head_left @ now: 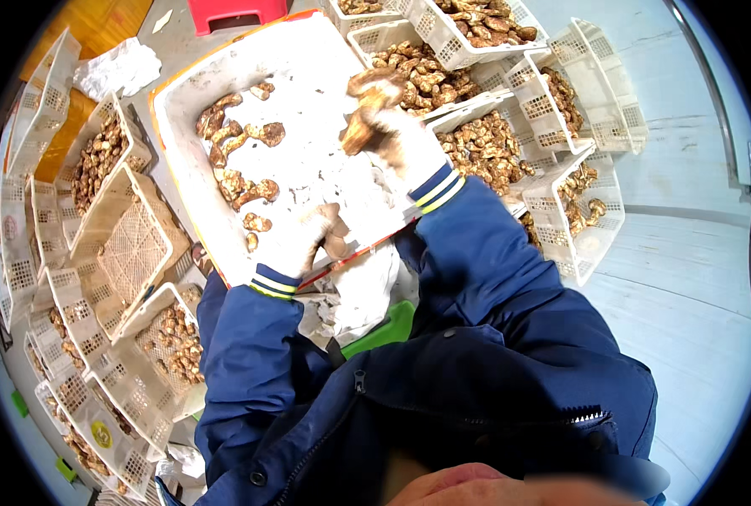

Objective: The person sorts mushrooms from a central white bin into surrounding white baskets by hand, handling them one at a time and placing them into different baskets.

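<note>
My right hand (406,145), in a pale glove with dirty brown fingers, is closed on a brown mushroom (358,132) above the right side of a white foam box (175,126). Another mushroom shape (377,87) shows just beyond its fingers, blurred by motion. By the box's near edge, my left hand (314,239) has its gloved fingers curled together; whether the brown shape there is stained fingertips or a piece of mushroom is unclear. Several brown mushrooms (228,142) lie along the left side of the box, with dark crumbs scattered over its white bottom.
Crates of mushrooms (491,143) crowd the right side, some stacked. More mesh crates stand at the left, including one holding small mushrooms (99,166) and a bare one (131,244). A red stool (239,12) and crumpled white plastic (119,67) are beyond the box. Something green (384,331) is below it.
</note>
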The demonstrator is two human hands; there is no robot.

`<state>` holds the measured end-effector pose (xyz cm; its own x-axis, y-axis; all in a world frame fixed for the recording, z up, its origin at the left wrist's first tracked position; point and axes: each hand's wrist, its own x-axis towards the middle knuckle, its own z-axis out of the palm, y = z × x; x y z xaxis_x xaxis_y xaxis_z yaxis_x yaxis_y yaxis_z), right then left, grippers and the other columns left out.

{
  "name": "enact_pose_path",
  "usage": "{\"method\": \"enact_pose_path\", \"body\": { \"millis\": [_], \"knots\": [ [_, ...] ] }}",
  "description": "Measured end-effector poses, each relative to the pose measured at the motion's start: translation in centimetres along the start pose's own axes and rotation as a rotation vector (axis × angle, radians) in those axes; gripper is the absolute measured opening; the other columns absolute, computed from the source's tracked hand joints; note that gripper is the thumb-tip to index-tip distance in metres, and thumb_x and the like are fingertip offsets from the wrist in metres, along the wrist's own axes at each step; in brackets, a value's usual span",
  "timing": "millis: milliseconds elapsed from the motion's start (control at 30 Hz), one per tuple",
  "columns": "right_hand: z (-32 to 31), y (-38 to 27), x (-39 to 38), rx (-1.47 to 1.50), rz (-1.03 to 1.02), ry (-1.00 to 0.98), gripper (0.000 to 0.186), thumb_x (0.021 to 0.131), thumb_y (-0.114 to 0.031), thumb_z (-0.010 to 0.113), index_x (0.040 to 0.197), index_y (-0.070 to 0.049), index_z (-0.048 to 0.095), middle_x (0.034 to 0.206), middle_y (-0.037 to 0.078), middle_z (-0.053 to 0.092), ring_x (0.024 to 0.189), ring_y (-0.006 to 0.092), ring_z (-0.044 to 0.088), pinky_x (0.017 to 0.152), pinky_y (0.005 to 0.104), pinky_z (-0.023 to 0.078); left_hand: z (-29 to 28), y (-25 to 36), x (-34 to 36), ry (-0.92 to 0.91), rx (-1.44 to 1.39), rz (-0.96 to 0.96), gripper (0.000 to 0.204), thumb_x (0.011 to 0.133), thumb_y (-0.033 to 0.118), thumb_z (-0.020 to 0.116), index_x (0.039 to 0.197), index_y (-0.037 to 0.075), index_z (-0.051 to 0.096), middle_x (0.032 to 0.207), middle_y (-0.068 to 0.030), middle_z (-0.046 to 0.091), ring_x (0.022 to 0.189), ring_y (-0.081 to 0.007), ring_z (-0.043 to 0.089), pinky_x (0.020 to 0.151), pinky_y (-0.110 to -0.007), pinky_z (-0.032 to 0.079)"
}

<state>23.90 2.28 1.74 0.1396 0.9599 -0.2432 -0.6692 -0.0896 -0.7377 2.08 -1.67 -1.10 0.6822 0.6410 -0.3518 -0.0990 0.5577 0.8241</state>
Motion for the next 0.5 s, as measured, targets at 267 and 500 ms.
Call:
{"method": "enact_pose_path", "body": {
  "millis": [267,500],
  "knots": [
    [-14.4,-9.6,8.1,-0.34,0.178,0.546,0.049,0.078,-0.028,0.068,0.119,-0.008,0.05,0.126,0.015,0.048,0.114,0.0277,0.048,0.096,0.0435,0.042,2.1,0.8,-0.1,-0.264,0.225,-0.082,0.031,0.091,0.019,0.053,0.114,-0.001,0.056,0.104,-0.0075,0.06,0.098,-0.0134,0.053,0.088,-0.026,0.042],
    [-18.0,-17.7,17.2,-0.638,-0.147,0.67,0.069,0.081,-0.049,0.06,0.134,-0.01,0.039,0.128,0.013,0.047,0.12,0.0271,0.041,0.102,0.0437,0.033,0.2,1.9,-0.5,-0.118,0.455,-0.062,0.035,0.092,0.025,0.048,0.114,-0.001,0.056,0.1,-0.009,0.061,0.095,-0.0147,0.055,0.085,-0.027,0.043]
  ]
}}
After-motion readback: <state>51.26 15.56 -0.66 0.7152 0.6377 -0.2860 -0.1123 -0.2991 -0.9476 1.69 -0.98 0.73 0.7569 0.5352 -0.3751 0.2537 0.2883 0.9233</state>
